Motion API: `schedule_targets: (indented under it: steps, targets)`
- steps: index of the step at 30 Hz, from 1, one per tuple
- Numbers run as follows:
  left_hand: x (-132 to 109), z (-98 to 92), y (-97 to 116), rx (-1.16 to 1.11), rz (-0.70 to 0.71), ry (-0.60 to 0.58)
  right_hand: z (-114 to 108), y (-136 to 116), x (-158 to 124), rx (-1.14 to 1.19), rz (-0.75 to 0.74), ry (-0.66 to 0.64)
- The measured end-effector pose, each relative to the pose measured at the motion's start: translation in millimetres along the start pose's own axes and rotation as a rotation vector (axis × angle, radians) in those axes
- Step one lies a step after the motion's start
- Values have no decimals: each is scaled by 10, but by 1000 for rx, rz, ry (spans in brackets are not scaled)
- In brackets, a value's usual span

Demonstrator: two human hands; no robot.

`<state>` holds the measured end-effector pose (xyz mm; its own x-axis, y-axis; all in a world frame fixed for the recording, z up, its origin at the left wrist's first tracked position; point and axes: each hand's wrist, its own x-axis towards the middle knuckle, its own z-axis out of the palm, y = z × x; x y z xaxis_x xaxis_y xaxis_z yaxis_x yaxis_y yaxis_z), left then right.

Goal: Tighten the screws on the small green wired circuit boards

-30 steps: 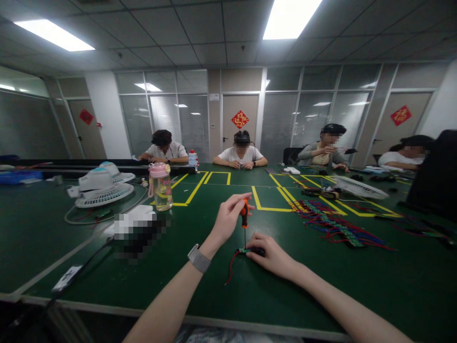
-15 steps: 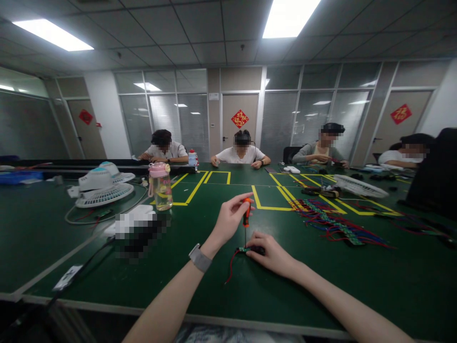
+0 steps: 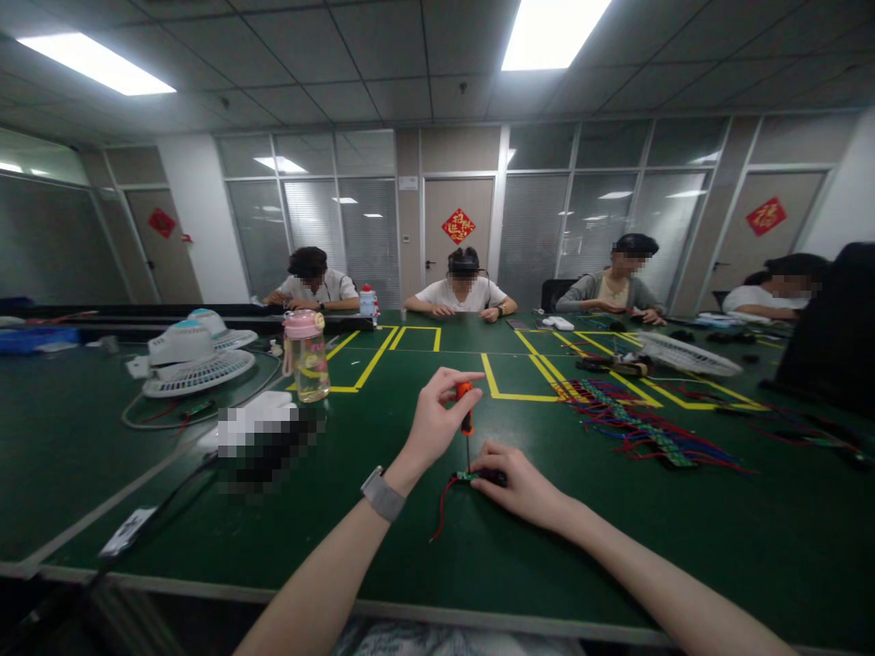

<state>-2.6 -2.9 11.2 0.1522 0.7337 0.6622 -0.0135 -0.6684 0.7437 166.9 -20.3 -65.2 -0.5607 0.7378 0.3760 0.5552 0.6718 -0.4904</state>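
My left hand (image 3: 441, 410) grips the orange-and-black handle of a screwdriver (image 3: 466, 421), its index finger stretched out past the handle's top. The screwdriver stands nearly upright, its shaft coming down to a small green circuit board (image 3: 465, 476) with a red wire trailing from it. Low on the table, my right hand (image 3: 512, 478) presses the board's right side and a black part (image 3: 493, 476) joined to it. Its fingertips are close to the screwdriver's tip. Whatever the tip touches is too small to make out.
Several wired circuit boards (image 3: 635, 424) lie in a row to the right. A pink-lidded bottle (image 3: 307, 360) and white fan parts (image 3: 198, 364) stand to the left. A white fan grille (image 3: 690, 353) lies at the right. Co-workers sit across the green table (image 3: 328, 565).
My left hand's fingers have shifted on the screwdriver handle, the index finger now pointing out to the right. The handle leans slightly more left. My right hand has stayed in place.
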Motion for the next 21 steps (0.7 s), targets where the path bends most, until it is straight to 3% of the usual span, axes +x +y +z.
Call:
schedule_targets:
  steps: [3,7,14,21]
  targets:
    - [4,-17,8,6,26,13,-2,-3,5,-2,5,-3]
    - [8,-17,10,-201,-75,-87,-3,-1,13,-2,3,-9]
    - [-9,-9,-9,50,6,30,-8,-9,7,-1,0,-8]
    - [-11,22,-7,-149,-60,-46,-13,-23,14,10,16,-12]
